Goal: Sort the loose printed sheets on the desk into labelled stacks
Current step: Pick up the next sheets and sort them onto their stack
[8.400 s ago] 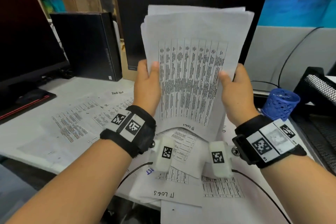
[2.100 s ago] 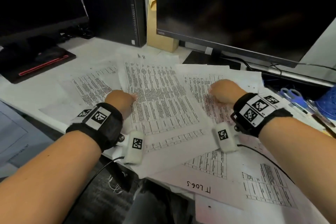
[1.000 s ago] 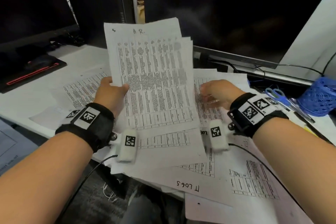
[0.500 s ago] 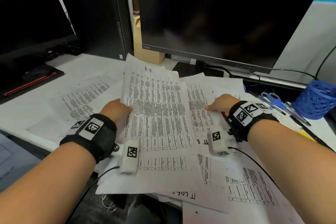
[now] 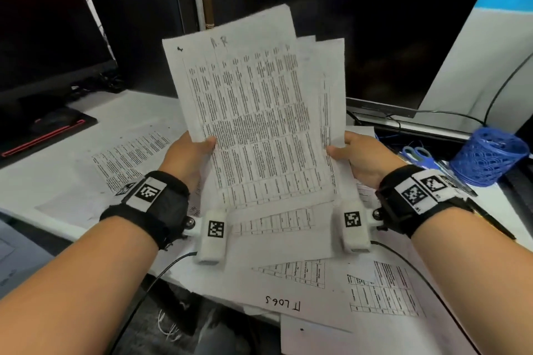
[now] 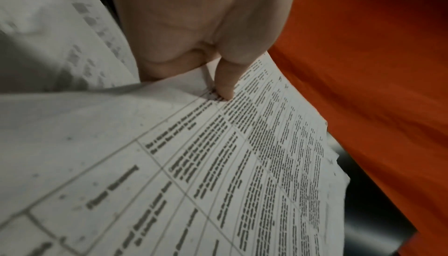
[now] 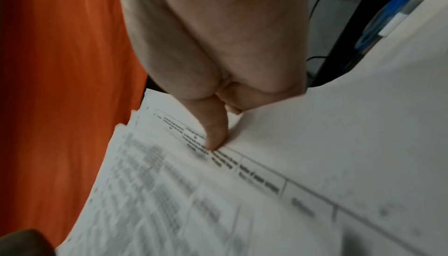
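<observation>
A bundle of printed sheets (image 5: 253,112) with tables, its top page hand-marked "A.R", stands nearly upright above the desk. My left hand (image 5: 190,153) grips its left edge, thumb on the front page. My right hand (image 5: 357,153) grips its right edge the same way. In the left wrist view the thumb presses on the sheets (image 6: 242,154); in the right wrist view the thumb pins the fanned sheets (image 7: 184,193). More loose sheets lie on the desk: one marked "IT LOGS" (image 5: 284,302) at the front edge, another (image 5: 129,153) at the left.
A large monitor (image 5: 375,23) stands straight behind the bundle, another monitor (image 5: 43,37) at the left and a black computer case (image 5: 138,29) between them. A blue mesh cup (image 5: 487,155) and blue scissors (image 5: 415,154) sit at the right, with cables behind.
Half a second ago the bundle lay flat on the desk under both hands; now both hands have raised it upright. The right hand has moved from the desk sheets to the bundle's right edge.
</observation>
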`<state>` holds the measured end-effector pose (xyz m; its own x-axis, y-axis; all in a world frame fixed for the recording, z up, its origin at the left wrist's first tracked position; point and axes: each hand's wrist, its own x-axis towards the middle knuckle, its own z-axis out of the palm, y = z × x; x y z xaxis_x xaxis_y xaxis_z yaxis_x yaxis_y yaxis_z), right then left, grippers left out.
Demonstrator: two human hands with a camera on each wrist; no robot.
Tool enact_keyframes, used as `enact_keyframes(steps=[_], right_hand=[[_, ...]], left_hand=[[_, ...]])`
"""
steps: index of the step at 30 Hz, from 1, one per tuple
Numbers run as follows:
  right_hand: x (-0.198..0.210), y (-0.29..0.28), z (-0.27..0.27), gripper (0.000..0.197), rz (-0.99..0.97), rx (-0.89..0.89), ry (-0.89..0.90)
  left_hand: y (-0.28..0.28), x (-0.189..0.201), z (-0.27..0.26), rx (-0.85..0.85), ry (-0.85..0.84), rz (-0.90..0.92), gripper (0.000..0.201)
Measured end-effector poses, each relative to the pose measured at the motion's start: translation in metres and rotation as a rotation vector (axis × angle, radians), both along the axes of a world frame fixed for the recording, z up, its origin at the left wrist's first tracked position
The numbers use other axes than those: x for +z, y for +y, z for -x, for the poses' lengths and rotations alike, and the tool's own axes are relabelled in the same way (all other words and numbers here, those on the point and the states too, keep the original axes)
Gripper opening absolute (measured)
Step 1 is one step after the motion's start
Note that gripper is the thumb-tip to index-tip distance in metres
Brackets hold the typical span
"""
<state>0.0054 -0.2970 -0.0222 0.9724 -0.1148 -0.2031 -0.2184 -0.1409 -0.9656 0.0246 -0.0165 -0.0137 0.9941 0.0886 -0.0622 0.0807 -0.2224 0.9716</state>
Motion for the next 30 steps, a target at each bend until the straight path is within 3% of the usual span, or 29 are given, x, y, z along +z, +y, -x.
enact_keyframes(steps=[3, 5, 6, 10, 14, 17, 21, 26, 28, 30], right_hand=[[0.009, 0.018, 0.011, 0.024, -0.006, -0.176, -0.151], [0.017, 0.03, 0.022, 0.042, -0.003, -0.328, -0.252], [0.02, 0.035, 0.028, 0.044, 0.035, -0.341, -0.305], [0.036, 0.035, 0.044, 0.014, 0.233, -0.314, -0.461], [0.058, 0.025, 0.059, 0.015, 0.264, -0.379, -0.605], [0.057, 0.022, 0.072, 0.018, 0.239, -0.335, -0.582], [0.064, 0.018, 0.083, 0.033, 0.249, -0.249, -0.531], [0.116, 0.012, 0.073, 0.05, 0.222, -0.314, -0.724], [0.136, 0.012, 0.071, 0.059, 0.31, -0.289, -0.833], [0.15, 0.014, 0.068, 0.054, 0.481, -0.231, -0.861]], left_hand=[[-0.014, 0.008, 0.003, 0.019, -0.068, 0.131, 0.031], [-0.023, 0.014, 0.006, 0.079, -0.129, 0.179, 0.027], [-0.028, 0.016, 0.007, 0.101, -0.173, 0.196, 0.024], [-0.048, 0.037, 0.024, 0.123, -0.387, 0.179, 0.029], [-0.06, 0.062, 0.045, 0.172, -0.608, 0.156, 0.034], [-0.069, 0.066, 0.061, 0.125, -0.7, 0.092, 0.037], [-0.075, 0.056, 0.071, 0.045, -0.668, 0.052, 0.046], [-0.075, 0.051, 0.07, 0.002, -0.597, 0.09, 0.055], [-0.073, 0.047, 0.069, 0.01, -0.561, 0.114, 0.055], [-0.071, 0.042, 0.068, 0.012, -0.52, 0.138, 0.052]])
